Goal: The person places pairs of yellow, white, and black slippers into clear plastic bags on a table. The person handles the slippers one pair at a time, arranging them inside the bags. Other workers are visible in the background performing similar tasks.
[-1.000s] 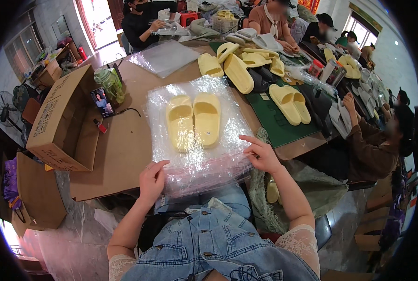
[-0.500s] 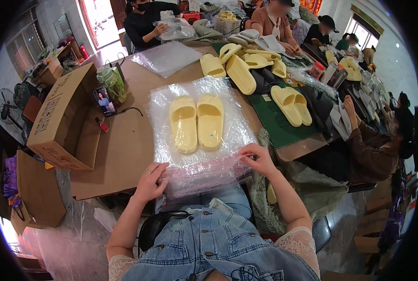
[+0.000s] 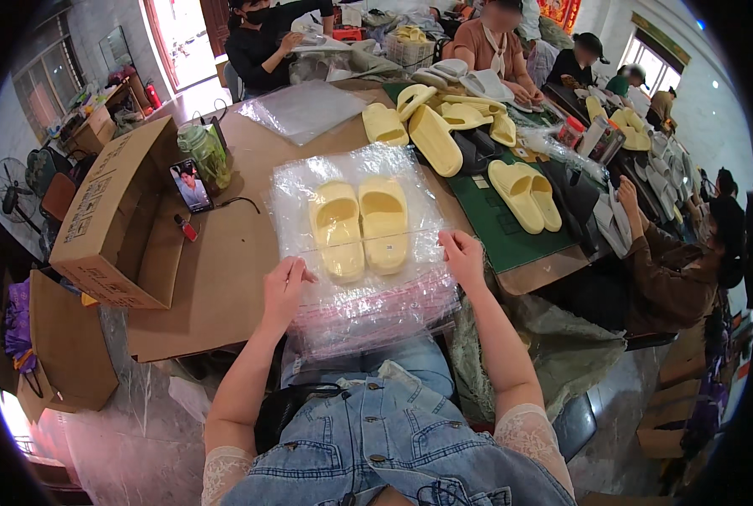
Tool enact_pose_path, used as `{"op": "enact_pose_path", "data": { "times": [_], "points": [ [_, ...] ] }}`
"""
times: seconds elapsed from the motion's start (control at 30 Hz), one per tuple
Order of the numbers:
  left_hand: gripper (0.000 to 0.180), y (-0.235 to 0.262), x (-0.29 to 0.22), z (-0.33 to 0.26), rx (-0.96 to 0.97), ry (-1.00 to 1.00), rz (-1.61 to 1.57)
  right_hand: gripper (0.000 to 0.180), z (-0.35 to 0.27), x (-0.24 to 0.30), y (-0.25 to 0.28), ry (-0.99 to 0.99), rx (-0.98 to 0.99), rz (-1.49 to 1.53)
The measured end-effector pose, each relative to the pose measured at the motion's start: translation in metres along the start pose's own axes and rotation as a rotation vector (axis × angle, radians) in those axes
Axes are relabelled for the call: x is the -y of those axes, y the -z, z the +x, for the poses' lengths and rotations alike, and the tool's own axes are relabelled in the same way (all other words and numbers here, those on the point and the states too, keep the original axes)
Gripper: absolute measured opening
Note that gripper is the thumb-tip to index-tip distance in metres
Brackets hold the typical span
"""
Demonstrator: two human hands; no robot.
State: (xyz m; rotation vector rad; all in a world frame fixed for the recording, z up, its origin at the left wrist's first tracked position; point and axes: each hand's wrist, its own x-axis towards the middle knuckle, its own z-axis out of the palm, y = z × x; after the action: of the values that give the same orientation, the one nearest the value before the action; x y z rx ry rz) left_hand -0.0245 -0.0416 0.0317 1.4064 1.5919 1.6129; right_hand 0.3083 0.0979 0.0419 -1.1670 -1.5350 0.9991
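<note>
Film (image 3: 425, 255) pinched over slippers (image 3: 335, 218)

Left hand (image 3: 284, 291) and right hand (image 3: 465, 257), both nearly closed, each grip one side of the film's edge. The yellow pair lies beneath, side by side, on stacked bags (image 3: 376, 319) on the table (image 3: 225, 282).

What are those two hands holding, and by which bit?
Clear plastic bagging: the left hand and right hand appear to pinch it at opposite ends of an edge crossing above the yellow slippers.
</note>
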Motion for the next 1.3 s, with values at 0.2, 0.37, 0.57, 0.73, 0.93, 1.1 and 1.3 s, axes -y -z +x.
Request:
{"op": "enact_pose_path", "data": {
  "times": [0.2,0.37,0.57,0.73,0.93,1.1,1.3],
  "points": [
    [0.039,-0.012,0.002,0.011,-0.023,0.152,0.152,0.034,0.012,-0.022,-0.01,0.068,-0.139,-0.348],
    [0.042,-0.014,0.028,0.014,-0.018,0.178,0.195,0.03,0.004,-0.011,-0.022,0.192,-0.269,-0.592],
    [0.041,-0.015,0.018,0.016,-0.009,0.195,0.244,0.061,-0.038,0.051,-0.091,0.697,-0.019,-0.626],
    [0.038,-0.01,0.0,0.013,-0.021,0.147,0.281,0.069,-0.058,0.041,-0.145,0.693,0.381,-0.752],
    [0.029,-0.017,-0.021,0.008,-0.234,-0.521,0.773,0.063,-0.053,0.021,-0.154,0.619,0.343,-0.799],
    [0.052,-0.052,-0.015,0.009,0.195,-0.462,0.731,0.061,-0.049,0.017,-0.15,0.616,0.398,-0.87],
    [0.059,-0.06,0.023,0.007,0.261,-0.327,0.741,0.064,-0.049,0.002,-0.137,0.569,0.281,-0.721]
  ]
}}
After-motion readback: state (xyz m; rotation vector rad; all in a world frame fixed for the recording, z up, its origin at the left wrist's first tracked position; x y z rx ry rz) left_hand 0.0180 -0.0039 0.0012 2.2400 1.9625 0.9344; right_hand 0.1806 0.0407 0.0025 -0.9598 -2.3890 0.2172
